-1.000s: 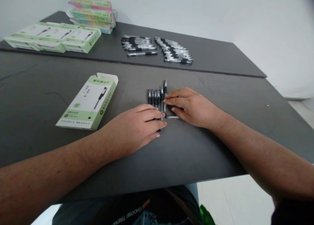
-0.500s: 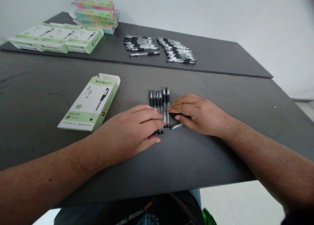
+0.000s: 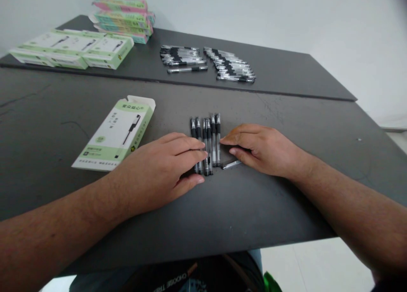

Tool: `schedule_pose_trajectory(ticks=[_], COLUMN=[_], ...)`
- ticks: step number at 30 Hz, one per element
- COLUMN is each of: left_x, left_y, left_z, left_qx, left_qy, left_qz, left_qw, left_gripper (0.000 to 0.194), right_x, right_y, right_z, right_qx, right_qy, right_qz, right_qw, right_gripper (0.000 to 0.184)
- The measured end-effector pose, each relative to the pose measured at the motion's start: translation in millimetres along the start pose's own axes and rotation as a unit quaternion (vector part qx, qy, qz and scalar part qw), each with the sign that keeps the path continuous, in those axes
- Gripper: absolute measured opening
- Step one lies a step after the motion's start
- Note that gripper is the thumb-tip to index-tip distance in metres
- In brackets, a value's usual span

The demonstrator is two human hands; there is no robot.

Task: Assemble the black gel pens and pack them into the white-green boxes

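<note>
Several gel pens (image 3: pixel 213 137) with black grips lie side by side on the dark table in front of me, grips toward the far side. My left hand (image 3: pixel 165 167) rests over the left pens, its fingers stretched out flat and covering their middles. On the other side, my right hand (image 3: pixel 263 150) has its fingertips at the rightmost upright pen, with thumb and fingers apart. One more pen (image 3: pixel 231 164) lies crosswise below those fingers, partly hidden by the hand. Left of the pens is a green-and-white pen box (image 3: pixel 112 135), its flap open at the far end.
A raised board (image 3: pixel 286 71) runs along the back of the table. On it lie two groups of pens (image 3: pixel 182 56) (image 3: pixel 230 65), closed green-and-white boxes (image 3: pixel 108 50) and a stack of colourful boxes (image 3: pixel 124 20). A wall (image 3: pixel 254 16) stands behind.
My left hand has shifted slightly left, and the two leftmost pens have moved with it, leaving a small gap in the row. The right hand has hardly moved.
</note>
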State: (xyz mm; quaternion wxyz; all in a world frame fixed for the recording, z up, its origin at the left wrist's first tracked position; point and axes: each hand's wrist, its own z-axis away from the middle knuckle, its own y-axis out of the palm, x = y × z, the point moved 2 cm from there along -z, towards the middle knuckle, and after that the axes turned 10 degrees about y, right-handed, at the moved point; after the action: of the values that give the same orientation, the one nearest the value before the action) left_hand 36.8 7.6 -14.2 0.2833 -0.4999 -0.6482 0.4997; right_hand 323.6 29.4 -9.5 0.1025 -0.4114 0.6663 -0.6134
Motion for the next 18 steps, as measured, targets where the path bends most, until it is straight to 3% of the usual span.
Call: schedule_pose_trajectory(ticks=[9,11,13,18], left_x=[4,4,4,5], left_y=[-0.8,-1.1,-1.4,-1.3], left_z=[2,2,1,-1], left_qx=[-0.004,0.000,0.004,0.017], left_qy=[-0.018,-0.023,-0.028,-0.040], left_qz=[0.022,0.025,0.029,0.035], left_qw=[1.000,0.999,0.999,0.998], left_gripper=[0.036,0.034,0.033,0.030], right_x=[-9,-18,-36,-102], right_y=[-18,-21,-25,-28], right_z=[10,12,13,8], right_qx=[0.125,0.138,0.119,0.002], right_qy=[-0.006,-0.001,0.013,0.078], right_qz=[-0.020,0.000,0.030,0.088], right_qw=[0.992,0.990,0.992,0.993], right_gripper=[0.012,0.016,0.024,0.027])
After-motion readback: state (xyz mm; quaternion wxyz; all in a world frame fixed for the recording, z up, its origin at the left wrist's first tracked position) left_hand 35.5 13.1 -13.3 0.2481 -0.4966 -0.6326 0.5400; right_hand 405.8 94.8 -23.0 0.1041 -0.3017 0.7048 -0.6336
